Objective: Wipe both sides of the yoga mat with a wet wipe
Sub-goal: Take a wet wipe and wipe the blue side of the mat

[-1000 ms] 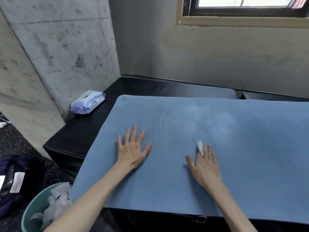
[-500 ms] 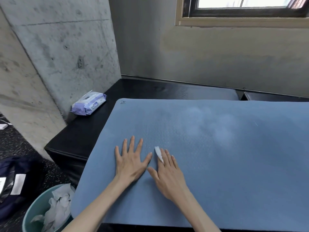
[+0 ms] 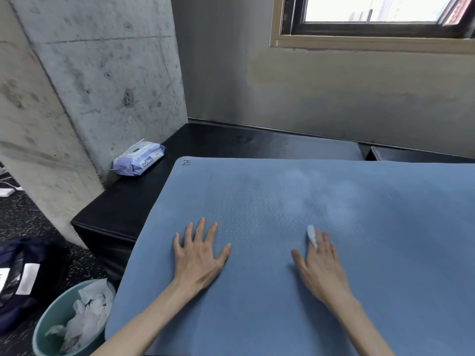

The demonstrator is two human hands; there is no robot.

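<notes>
A blue yoga mat [image 3: 372, 253] lies spread flat over a black bench, with paler patches near its middle. My left hand [image 3: 199, 255] rests flat on the mat near its left end, fingers spread, holding nothing. My right hand [image 3: 321, 265] presses flat on the mat to the right of it, pinning a white wet wipe [image 3: 311, 234] under its fingers; only a small folded tip of the wipe shows past the fingertips.
A pack of wet wipes [image 3: 138, 158] lies on the black bench [image 3: 123, 214] by the concrete pillar [image 3: 84, 86]. A teal bin [image 3: 48, 327] with crumpled used wipes stands on the floor at lower left, beside a dark bag [image 3: 23, 273]. A wall with a window rises behind.
My right hand with the wipe slid left until it was next to my left hand, then back to the right. My left hand has stayed in place.
</notes>
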